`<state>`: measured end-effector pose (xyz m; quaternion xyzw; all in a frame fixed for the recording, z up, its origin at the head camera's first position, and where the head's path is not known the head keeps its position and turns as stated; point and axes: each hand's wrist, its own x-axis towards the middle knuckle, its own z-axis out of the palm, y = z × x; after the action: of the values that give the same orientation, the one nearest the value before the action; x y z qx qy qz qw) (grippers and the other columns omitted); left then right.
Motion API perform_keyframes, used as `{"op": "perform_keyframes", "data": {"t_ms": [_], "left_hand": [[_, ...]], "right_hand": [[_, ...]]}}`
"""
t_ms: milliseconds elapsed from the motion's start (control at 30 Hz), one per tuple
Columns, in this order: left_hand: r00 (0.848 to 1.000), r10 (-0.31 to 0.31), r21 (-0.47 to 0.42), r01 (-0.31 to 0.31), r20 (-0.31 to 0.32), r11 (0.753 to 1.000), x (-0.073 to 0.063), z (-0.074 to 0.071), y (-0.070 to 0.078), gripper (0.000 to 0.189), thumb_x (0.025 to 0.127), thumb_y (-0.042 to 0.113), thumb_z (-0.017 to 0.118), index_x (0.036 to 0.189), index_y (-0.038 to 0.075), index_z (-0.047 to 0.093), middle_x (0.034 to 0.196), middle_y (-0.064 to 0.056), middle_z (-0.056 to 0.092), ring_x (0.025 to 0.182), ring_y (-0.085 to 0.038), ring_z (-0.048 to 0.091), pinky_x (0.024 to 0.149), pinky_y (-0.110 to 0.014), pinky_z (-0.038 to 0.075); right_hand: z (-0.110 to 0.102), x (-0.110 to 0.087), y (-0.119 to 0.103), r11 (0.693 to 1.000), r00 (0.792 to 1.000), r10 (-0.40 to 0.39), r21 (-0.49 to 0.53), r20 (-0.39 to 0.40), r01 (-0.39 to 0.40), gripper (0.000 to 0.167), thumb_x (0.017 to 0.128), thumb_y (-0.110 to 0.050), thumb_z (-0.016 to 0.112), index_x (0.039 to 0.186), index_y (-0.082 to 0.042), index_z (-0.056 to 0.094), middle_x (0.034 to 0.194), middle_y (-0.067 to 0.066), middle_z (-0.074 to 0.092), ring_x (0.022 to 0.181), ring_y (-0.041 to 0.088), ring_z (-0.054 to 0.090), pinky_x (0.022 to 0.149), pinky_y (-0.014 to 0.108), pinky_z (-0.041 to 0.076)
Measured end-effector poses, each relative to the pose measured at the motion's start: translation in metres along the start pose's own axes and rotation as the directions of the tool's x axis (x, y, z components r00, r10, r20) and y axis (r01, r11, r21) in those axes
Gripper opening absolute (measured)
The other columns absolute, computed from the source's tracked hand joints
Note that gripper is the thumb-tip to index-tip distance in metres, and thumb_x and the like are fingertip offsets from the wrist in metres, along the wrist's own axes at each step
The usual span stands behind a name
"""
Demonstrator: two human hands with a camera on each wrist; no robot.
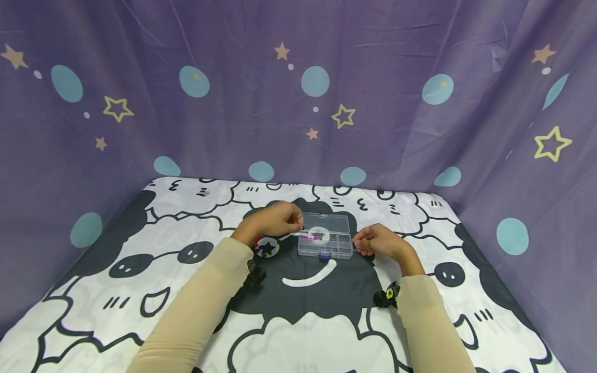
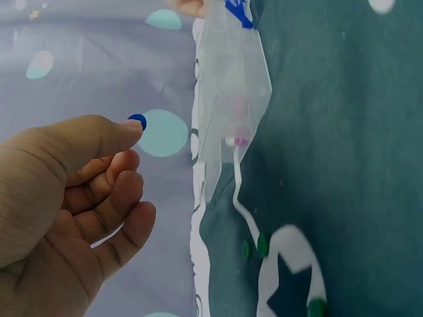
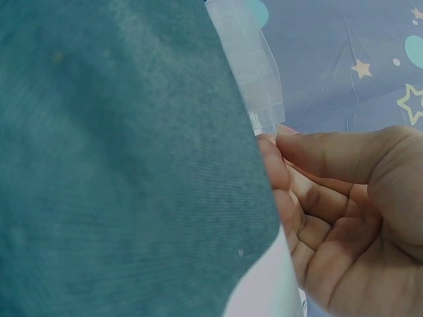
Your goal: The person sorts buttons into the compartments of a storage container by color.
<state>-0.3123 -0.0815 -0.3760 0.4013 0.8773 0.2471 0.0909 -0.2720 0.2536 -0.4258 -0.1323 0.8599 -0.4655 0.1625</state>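
Observation:
A clear plastic compartment box (image 1: 344, 252) lies on the cloth with its lid (image 1: 338, 224) tipped back and a blue clasp (image 1: 325, 255) at the front. Pink pieces (image 1: 308, 237) show inside, toward the left. My left hand (image 1: 281, 217) is raised by the box's left side. Between its thumb and index finger it pinches a small round blue button-like piece (image 2: 137, 122), while the other fingers curl loosely. At the opposite end, my right hand (image 1: 380, 241) pinches the box's right edge between thumb and fingertips.
Left of the box, small green pieces (image 2: 247, 249) and red pieces (image 1: 256, 241) lie around a white circle with a dark star. The cloth (image 1: 308, 342) has a black-and-white cartoon print. A purple curtain (image 1: 387, 134) hangs behind and along the sides.

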Motion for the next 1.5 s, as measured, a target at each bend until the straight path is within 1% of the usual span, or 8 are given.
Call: {"op": "perform_keyframes", "data": {"t_ms": [200, 333, 500, 700, 867, 1067, 1267, 1500], "left_hand": [[0.999, 0.037, -0.013, -0.037, 0.002, 0.999, 0.006, 0.007, 0.005, 0.009, 0.1, 0.012, 0.066, 0.098, 0.007, 0.073, 0.087, 0.003, 0.066, 0.072, -0.011, 0.058, 0.07, -0.03, 0.051], [0.998, 0.059, -0.025, -0.058, 0.006, 0.998, 0.011, 0.012, 0.009, 0.01, 0.1, 0.011, 0.066, 0.097, 0.004, 0.073, 0.083, 0.003, 0.066, 0.069, -0.011, 0.056, 0.068, -0.029, 0.05], [0.998, 0.065, -0.028, -0.065, 0.014, 0.997, 0.018, 0.019, 0.012, 0.011, 0.1, 0.011, 0.065, 0.095, 0.006, 0.073, 0.081, 0.005, 0.066, 0.067, -0.009, 0.056, 0.067, -0.026, 0.049], [0.996, 0.091, -0.025, -0.091, 0.016, 0.996, 0.025, 0.027, 0.018, 0.008, 0.1, 0.012, 0.067, 0.093, 0.01, 0.071, 0.083, 0.005, 0.067, 0.07, -0.008, 0.059, 0.069, -0.026, 0.05], [0.996, 0.085, -0.038, -0.084, 0.02, 0.996, 0.029, 0.034, 0.024, 0.006, 0.1, 0.013, 0.068, 0.095, 0.012, 0.071, 0.087, 0.005, 0.066, 0.074, -0.008, 0.059, 0.071, -0.026, 0.05], [0.994, 0.105, -0.048, -0.105, -0.002, 0.993, 0.032, 0.039, 0.027, 0.007, 0.098, 0.011, 0.068, 0.092, 0.012, 0.072, 0.086, 0.004, 0.067, 0.074, -0.008, 0.059, 0.073, -0.026, 0.05], [0.994, 0.104, -0.035, -0.105, -0.023, 0.994, 0.035, 0.046, 0.026, 0.006, 0.096, 0.012, 0.07, 0.092, 0.012, 0.073, 0.084, 0.006, 0.068, 0.075, -0.006, 0.06, 0.074, -0.026, 0.05], [0.994, 0.102, -0.026, -0.103, -0.042, 0.994, 0.036, 0.052, 0.026, 0.004, 0.095, 0.012, 0.072, 0.091, 0.012, 0.073, 0.084, 0.005, 0.069, 0.076, -0.006, 0.061, 0.073, -0.025, 0.051]], "right_hand": [[0.001, 0.001, 0.0, 1.0, 1.0, 0.003, 0.001, 0.0, -0.003, 0.016, 0.099, -0.005, 0.064, 0.107, 0.007, 0.071, 0.082, 0.008, 0.069, 0.071, 0.017, 0.062, 0.065, 0.031, 0.053], [0.001, 0.002, 0.0, 1.0, 1.0, 0.001, 0.004, 0.001, -0.001, 0.015, 0.099, -0.005, 0.064, 0.106, 0.007, 0.07, 0.081, 0.008, 0.068, 0.071, 0.017, 0.062, 0.065, 0.03, 0.053], [0.002, 0.002, 0.0, 1.0, 1.0, -0.002, 0.004, 0.004, 0.002, 0.015, 0.099, -0.005, 0.064, 0.106, 0.007, 0.07, 0.081, 0.007, 0.068, 0.071, 0.017, 0.062, 0.065, 0.031, 0.053], [0.001, 0.003, 0.001, 1.0, 1.0, 0.001, 0.0, 0.003, -0.001, 0.016, 0.099, -0.005, 0.064, 0.107, 0.007, 0.071, 0.082, 0.008, 0.069, 0.072, 0.017, 0.062, 0.066, 0.031, 0.053], [0.001, 0.003, 0.0, 1.0, 1.0, 0.009, -0.001, -0.007, -0.009, 0.016, 0.099, -0.004, 0.064, 0.107, 0.007, 0.071, 0.081, 0.007, 0.069, 0.072, 0.017, 0.063, 0.066, 0.032, 0.053], [0.001, 0.001, 0.0, 1.0, 1.0, 0.018, -0.003, -0.013, -0.018, 0.015, 0.099, -0.004, 0.063, 0.106, 0.007, 0.071, 0.081, 0.007, 0.068, 0.071, 0.017, 0.062, 0.065, 0.031, 0.053], [0.001, 0.0, -0.002, 1.0, 1.0, 0.019, -0.007, -0.01, -0.019, 0.016, 0.1, -0.005, 0.063, 0.107, 0.007, 0.071, 0.082, 0.007, 0.069, 0.072, 0.017, 0.062, 0.066, 0.031, 0.053], [0.002, -0.002, -0.005, 1.0, 1.0, 0.027, -0.009, -0.013, -0.027, 0.017, 0.1, -0.005, 0.063, 0.109, 0.007, 0.07, 0.085, 0.01, 0.069, 0.073, 0.017, 0.062, 0.067, 0.032, 0.053]]}}
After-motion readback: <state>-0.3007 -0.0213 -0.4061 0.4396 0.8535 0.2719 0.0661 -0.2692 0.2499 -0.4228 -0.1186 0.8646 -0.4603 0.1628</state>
